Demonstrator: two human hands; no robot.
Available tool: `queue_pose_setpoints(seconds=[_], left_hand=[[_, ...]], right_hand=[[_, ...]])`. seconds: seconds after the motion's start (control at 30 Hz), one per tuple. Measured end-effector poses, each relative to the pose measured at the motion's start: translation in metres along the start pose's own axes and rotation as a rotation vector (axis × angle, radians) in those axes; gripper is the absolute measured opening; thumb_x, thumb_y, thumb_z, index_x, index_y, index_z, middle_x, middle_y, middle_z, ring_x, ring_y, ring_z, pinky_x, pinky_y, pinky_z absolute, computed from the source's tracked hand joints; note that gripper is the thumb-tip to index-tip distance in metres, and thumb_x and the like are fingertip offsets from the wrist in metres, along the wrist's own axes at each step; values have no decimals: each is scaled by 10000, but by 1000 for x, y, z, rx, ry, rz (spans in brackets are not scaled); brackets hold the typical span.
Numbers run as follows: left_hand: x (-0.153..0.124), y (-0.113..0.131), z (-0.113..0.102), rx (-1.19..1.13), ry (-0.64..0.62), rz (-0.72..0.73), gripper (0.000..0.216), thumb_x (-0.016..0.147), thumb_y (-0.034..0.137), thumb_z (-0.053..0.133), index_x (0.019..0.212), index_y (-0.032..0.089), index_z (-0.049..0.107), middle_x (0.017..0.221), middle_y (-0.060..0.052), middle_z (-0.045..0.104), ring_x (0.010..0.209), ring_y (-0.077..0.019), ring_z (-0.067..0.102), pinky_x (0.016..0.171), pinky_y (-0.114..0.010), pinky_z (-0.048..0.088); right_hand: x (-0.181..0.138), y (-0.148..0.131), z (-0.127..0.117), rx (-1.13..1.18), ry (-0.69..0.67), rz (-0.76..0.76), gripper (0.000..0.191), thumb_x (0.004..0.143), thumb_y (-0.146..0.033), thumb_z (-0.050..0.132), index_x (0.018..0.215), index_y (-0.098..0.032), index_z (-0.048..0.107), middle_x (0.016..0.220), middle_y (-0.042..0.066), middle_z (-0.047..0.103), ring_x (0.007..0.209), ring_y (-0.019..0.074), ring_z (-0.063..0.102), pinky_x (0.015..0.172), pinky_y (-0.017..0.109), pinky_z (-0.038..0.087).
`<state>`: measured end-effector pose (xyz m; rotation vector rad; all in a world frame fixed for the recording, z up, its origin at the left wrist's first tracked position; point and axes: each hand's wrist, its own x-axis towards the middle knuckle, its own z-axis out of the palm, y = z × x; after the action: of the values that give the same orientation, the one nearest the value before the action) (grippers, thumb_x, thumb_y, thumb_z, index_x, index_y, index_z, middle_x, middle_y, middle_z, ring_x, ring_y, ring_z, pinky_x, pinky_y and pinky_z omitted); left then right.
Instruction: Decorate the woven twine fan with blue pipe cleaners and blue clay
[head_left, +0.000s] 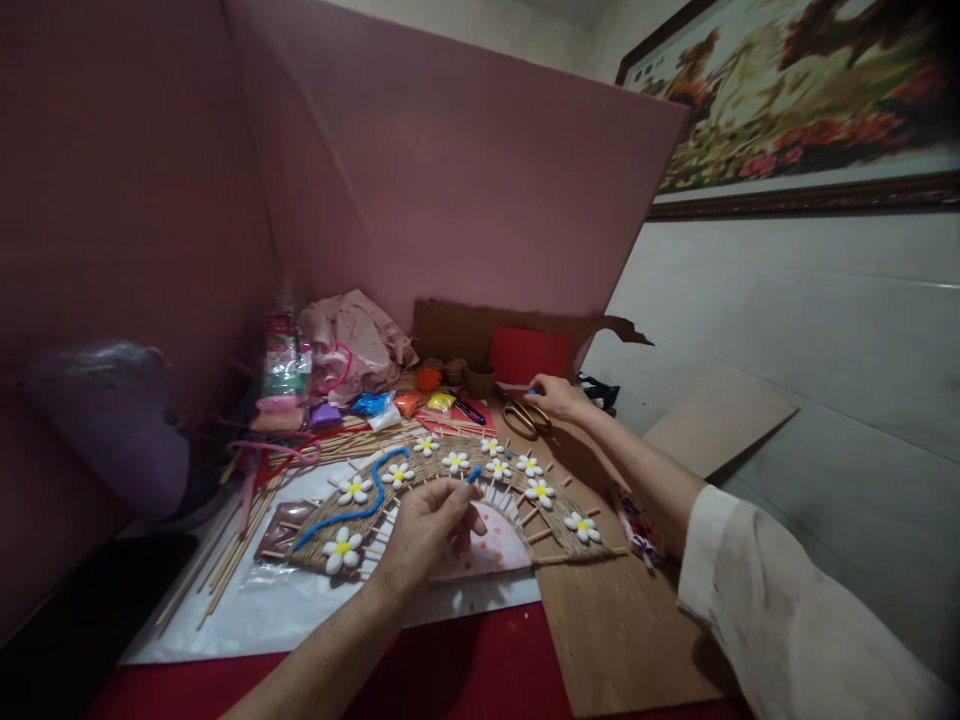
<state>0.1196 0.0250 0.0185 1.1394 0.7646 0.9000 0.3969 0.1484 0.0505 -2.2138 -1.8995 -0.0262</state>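
Note:
A fan-shaped panel of woven brown twine on thin sticks (pixel 431 462) lies in front of me, with several white flowers with yellow centres on it. A wavy blue clay strip (pixel 379 490) runs along its left part. My left hand (pixel 435 520) is over the panel's inner edge, fingers closed, with a short blue clay piece (pixel 473 475) at the fingertips. Beyond the panel, my right hand (pixel 559 394) pinches a bit of blue clay (pixel 532 392), just above the gold-handled scissors (pixel 525 417). A pink dotted half-round (pixel 491 545) fills the panel's inner curve.
Behind the panel lie bags of coloured clay (pixel 371 403), a utility knife (pixel 470 410) and a red card (pixel 529 355). Loose sticks (pixel 232 550) spread at the left on a white sheet (pixel 300 630). A brown board (pixel 622 640) is at the right, and pink partitions (pixel 450 180) stand behind.

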Motion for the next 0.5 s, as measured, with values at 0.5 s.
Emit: queue_pose_setpoints(seconds=[0.5], left_hand=[[-2, -1, -2, 8, 15, 36, 377, 737, 486, 606, 813, 117, 597, 576, -15, 610, 422, -62, 437, 413, -177, 326]], right_hand=[[-36, -60, 7, 350, 27, -137, 158, 779, -170, 546, 792, -113, 692, 886, 111, 690, 836, 194, 590, 684, 239, 394]])
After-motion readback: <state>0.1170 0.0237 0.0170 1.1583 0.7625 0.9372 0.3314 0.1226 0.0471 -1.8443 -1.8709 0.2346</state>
